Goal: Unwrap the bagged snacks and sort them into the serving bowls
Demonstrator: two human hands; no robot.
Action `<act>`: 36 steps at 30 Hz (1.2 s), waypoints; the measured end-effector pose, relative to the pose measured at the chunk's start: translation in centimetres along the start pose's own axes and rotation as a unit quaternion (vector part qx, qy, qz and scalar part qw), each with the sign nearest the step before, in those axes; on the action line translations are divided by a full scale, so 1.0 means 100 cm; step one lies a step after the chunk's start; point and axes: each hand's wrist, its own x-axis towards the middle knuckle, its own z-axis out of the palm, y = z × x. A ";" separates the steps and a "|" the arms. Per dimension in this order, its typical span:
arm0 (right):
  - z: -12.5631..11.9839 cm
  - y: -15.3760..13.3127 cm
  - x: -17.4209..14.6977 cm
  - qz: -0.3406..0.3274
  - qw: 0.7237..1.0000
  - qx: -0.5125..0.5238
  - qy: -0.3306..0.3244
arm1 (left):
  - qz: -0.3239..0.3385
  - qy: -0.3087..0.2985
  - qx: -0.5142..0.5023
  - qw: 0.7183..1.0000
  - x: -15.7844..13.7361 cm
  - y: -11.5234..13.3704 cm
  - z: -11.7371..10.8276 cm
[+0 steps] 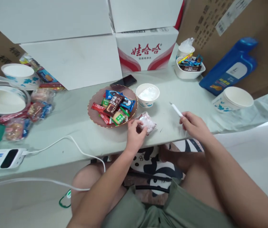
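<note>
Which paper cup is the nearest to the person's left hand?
The paper cup with whitish contents, just right of the scalloped snack dish; the other paper cups stand farther from the left hand, toward the table's sides.

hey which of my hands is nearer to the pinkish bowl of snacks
Left. Your left hand, on a clear-wrapped packet, is beside the snack bowl at its near right edge; your right hand, holding a white pen-like tool, is farther right.

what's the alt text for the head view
A person's left grip holds a shiny packet on a table; the right grip holds a white pen-like tool. Nearby sit a pinkish bowl of wrapped snacks and a paper bowl.
</note>
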 end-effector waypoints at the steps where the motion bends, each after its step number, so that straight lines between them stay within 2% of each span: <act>1: 0.001 -0.012 -0.009 -0.029 0.998 0.051 -0.027 | 0.008 0.001 0.006 1.000 0.000 -0.001 -0.001; 3: 0.005 -0.034 -0.027 -0.100 0.985 0.121 -0.072 | 0.027 -0.004 0.022 0.999 0.000 -0.002 -0.002; 5: 0.012 -0.052 -0.042 -0.154 0.975 0.138 -0.082 | 0.049 -0.014 0.041 0.998 0.000 -0.002 -0.003; 8: 0.024 -0.068 -0.051 -0.182 0.975 0.097 -0.082 | 0.069 -0.021 0.077 0.994 0.000 -0.002 -0.001; 11: 0.027 -0.072 -0.051 -0.180 0.978 0.021 -0.099 | 0.062 -0.016 0.108 0.992 0.000 -0.001 0.001; 17: 0.001 -0.053 -0.058 -0.137 0.968 -0.079 -0.197 | 0.044 0.006 0.113 0.993 0.000 -0.004 0.005; 21: -0.013 -0.018 -0.056 -0.136 0.956 -0.045 -0.257 | 0.053 0.016 0.124 0.991 0.000 -0.006 0.006; 23: -0.015 -0.001 -0.046 -0.132 0.965 -0.008 -0.229 | 0.059 0.012 0.134 0.989 -0.001 -0.005 0.005; 26: -0.011 0.013 -0.023 -0.089 0.990 -0.037 -0.100 | 0.089 -0.008 0.193 0.977 -0.003 0.003 0.004; 31: 0.004 0.014 0.016 -0.047 0.991 -0.123 0.037 | 0.133 -0.025 0.328 0.935 -0.004 0.014 0.000; 34: 0.012 0.008 0.018 -0.117 0.983 -0.075 0.120 | 0.154 -0.023 0.337 0.929 -0.003 0.016 -0.004; 36: 0.019 0.000 0.008 -0.215 0.971 0.006 0.107 | 0.133 -0.038 0.319 0.938 -0.002 0.016 -0.007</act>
